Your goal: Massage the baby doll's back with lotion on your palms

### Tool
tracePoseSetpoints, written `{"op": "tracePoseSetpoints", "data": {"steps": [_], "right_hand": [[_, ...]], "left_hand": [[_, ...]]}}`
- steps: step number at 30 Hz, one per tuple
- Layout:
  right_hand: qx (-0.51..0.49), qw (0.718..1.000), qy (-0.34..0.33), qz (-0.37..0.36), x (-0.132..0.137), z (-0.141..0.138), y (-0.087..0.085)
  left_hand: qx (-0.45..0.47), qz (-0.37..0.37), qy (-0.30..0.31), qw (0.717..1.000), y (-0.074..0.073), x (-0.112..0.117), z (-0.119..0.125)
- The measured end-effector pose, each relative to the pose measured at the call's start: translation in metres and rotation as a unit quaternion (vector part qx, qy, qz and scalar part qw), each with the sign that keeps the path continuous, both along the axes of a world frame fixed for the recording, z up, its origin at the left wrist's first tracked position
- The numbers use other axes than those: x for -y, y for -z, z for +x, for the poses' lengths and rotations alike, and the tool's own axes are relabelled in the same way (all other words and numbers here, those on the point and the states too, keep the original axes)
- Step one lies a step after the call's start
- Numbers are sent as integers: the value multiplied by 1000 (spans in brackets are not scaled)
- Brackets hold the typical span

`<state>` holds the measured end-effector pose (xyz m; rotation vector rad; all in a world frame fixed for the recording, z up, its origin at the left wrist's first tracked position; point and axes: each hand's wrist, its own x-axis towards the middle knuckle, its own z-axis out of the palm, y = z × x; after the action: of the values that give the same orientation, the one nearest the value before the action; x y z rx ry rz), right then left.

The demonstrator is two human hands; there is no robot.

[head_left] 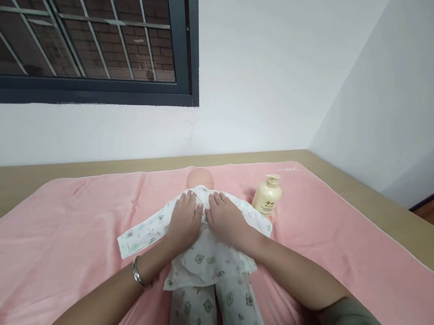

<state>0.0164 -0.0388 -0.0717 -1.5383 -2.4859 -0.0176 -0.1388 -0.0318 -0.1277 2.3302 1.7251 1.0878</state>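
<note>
A baby doll (pixel 200 177) lies on a pink towel (pixel 62 235), its head pointing away from me. It wears a white top and trousers printed with small green bears (pixel 207 267). My left hand (pixel 184 220) rests flat on the doll's upper body on the left side, fingers stretched out. My right hand (pixel 226 218) lies flat beside it on the right side, fingers also out. A silver bangle (pixel 139 274) sits on my left wrist. Neither hand holds anything.
A cream pump bottle (pixel 267 195) lies on the towel just right of the doll's shoulder. The towel covers a tan surface (pixel 401 220) set into a corner of white walls. A barred dark window (pixel 72 38) is at the upper left.
</note>
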Motion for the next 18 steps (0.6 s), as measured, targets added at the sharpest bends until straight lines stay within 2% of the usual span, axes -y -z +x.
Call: {"op": "tracePoseSetpoints", "data": {"steps": [2,4,8,11,15,18], "right_hand": [[3,1000,-22,-1,8,0,-3],[-13,1000,-17,-18,1,3,-6],[-32,998,3,-60,-30,12,-9],[-14,999,-8,-50,-31,10,-8],[23,998,-51,-7,-5,6,-14],[6,999,-47,-20,-1,8,-16]], "left_hand": [[14,-28,-10,999,-4,-10,-6],[9,-29,-24,999,-6,-9,-5],[-31,42,1,999,-4,17,9],[-38,67,35,996,-3,24,13],[18,27,18,999,-5,3,2],[43,-3,-7,999,-1,-11,-4]]}}
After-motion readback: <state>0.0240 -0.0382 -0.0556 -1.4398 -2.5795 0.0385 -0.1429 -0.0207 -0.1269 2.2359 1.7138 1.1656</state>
